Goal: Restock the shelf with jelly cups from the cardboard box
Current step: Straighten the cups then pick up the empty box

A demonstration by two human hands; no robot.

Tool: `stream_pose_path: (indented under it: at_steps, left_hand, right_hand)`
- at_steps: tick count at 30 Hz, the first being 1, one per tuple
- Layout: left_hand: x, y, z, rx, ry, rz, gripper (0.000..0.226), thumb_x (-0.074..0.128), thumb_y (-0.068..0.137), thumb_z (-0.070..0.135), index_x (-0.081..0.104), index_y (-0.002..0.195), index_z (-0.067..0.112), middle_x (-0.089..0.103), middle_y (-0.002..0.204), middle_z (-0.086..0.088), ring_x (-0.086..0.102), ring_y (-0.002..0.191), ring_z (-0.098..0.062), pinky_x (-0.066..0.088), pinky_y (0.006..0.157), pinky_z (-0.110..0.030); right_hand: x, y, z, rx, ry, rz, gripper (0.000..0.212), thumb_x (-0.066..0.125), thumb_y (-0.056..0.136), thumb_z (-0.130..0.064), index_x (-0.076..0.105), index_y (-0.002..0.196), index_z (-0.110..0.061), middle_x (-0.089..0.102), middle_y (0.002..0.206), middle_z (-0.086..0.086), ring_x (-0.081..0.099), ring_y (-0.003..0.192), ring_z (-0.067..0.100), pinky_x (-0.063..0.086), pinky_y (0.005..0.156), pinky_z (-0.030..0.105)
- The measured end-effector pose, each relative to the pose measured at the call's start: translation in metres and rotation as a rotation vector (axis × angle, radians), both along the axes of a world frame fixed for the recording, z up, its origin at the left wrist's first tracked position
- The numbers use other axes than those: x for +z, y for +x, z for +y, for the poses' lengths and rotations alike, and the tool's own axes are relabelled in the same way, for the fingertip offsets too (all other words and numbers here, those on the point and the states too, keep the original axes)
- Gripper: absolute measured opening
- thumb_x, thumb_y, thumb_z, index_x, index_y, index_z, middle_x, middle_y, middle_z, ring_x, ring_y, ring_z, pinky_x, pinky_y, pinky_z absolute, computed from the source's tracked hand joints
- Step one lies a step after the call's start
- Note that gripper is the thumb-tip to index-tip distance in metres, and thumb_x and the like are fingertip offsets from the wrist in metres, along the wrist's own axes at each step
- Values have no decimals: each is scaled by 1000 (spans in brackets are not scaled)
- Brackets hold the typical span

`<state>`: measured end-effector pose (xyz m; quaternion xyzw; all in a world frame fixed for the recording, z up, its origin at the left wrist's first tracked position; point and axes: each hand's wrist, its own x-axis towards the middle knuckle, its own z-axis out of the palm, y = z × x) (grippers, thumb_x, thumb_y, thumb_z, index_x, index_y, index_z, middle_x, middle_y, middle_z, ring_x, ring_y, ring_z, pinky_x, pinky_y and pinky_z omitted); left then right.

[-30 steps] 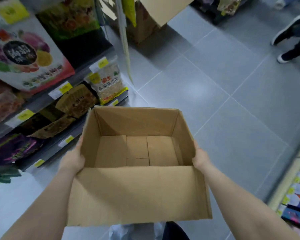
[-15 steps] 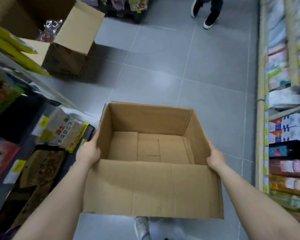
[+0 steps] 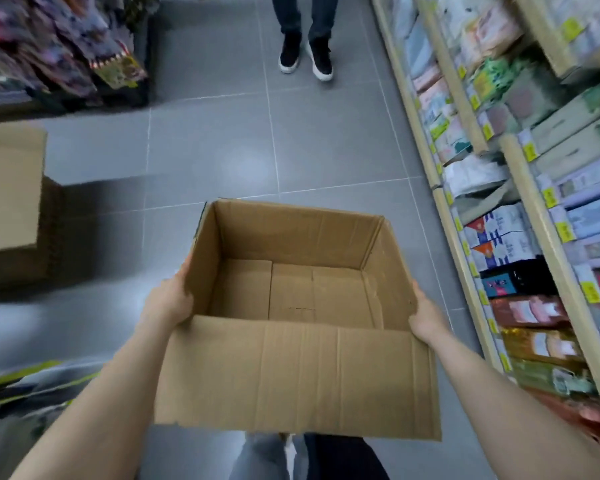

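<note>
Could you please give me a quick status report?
Left hand and right hand grip cardboard box. Box empty. Person's shoes ahead in aisle.

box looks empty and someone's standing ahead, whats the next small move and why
Probably carry the cardboard box aside and set it down. Its floor is bare, with no jelly cups, and the left hand and right hand grip opposite walls. Mind the person standing in the aisle ahead.

Wearer's body: bare left hand [image 3: 168, 301] and right hand [image 3: 426, 318], forearms unsleeved; light blue-grey trousers [image 3: 260, 457] visible below.
</note>
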<state>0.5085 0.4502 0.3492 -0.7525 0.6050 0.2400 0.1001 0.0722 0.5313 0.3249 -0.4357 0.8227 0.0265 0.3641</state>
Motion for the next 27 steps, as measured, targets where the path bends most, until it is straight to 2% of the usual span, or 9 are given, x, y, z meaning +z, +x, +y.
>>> stream_pose_path:
  at_steps: [4, 9, 14, 20, 22, 25, 27]
  left_hand:
    - [16, -31, -79, -130, -4, -26, 80, 38, 86, 4, 2, 148, 40, 59, 111, -28, 58, 98, -43, 46, 81, -43]
    - [22, -54, -177, -297, 17, -8, 79, 36, 87, 5, 1, 147, 42, 60, 110, -26, 59, 98, -41, 48, 81, -44]
    - [23, -74, -283, -447, 5, -19, 74, 36, 89, 7, 4, 149, 36, 56, 121, -22, 55, 108, -38, 45, 89, -43]
    - [22, -115, -389, -569, 12, -28, 75, 37, 89, 7, 3, 147, 40, 57, 107, -25, 58, 96, -40, 48, 84, -43]
    - [15, -139, -427, -619, 16, -2, 76, 37, 89, 7, 4, 147, 43, 58, 103, -23, 59, 92, -39, 51, 83, -43]
    - [5, -178, -479, -689, 20, -1, 75, 35, 88, 8, 4, 146, 45, 57, 99, -17, 59, 89, -37, 52, 79, -42]
    - [6, -201, -514, -724, 30, -26, 74, 34, 88, 9, 4, 145, 46, 52, 93, -11, 59, 86, -34, 52, 76, -39]
  right_hand:
    - [6, -11, -28, -108, -8, -7, 82, 42, 87, 5, 4, 150, -31, 54, 128, 17, 57, 106, 34, 48, 90, 45]
    - [9, -9, -60, -261, 8, 3, 83, 43, 87, 3, 2, 150, -34, 54, 125, 16, 59, 99, 33, 50, 85, 41]
    - [11, 3, -110, -423, 1, 20, 82, 45, 87, 3, 4, 150, -33, 52, 128, 16, 55, 108, 33, 46, 92, 43]
    - [6, 3, -169, -545, 30, 29, 84, 47, 88, -1, 1, 149, -33, 49, 132, 15, 55, 110, 32, 48, 93, 46]
    - [3, -2, -189, -625, 33, 16, 79, 48, 89, 1, 7, 150, -28, 45, 136, 16, 51, 118, 33, 44, 98, 44]
    - [-1, -17, -223, -723, 9, 13, 72, 49, 89, 1, 18, 148, -26, 49, 132, 15, 53, 114, 31, 46, 96, 41]
    - [-5, -26, -247, -766, 0, -8, 75, 50, 88, 0, 16, 148, -28, 48, 132, 14, 53, 114, 31, 45, 95, 41]
